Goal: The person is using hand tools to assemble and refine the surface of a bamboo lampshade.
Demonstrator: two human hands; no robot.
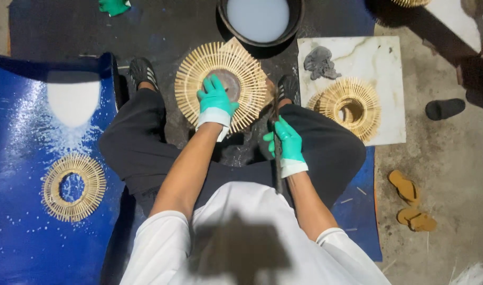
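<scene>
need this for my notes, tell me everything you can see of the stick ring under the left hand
The stick ring is a flat round sunburst of thin pale wooden sticks fanning out from a dark grey centre disc. It lies on the dark floor between the person's two black shoes, below a black basin of whitish liquid. The left hand, in a green glove, presses on its centre. One edge looks slightly uneven.

The sunburst stick ring point(221, 84) on the floor is hemmed in — the basin of pale liquid point(258, 21) just beyond it, a dark shoe point(142, 71) at its left, another shoe point(287, 87) at its right. Further right, the marble slab point(384, 58) carries a second ring point(349, 108) and a grey lump point(319, 62). Open room lies far left — dark floor between ring and blue sheet point(20, 132).
</scene>
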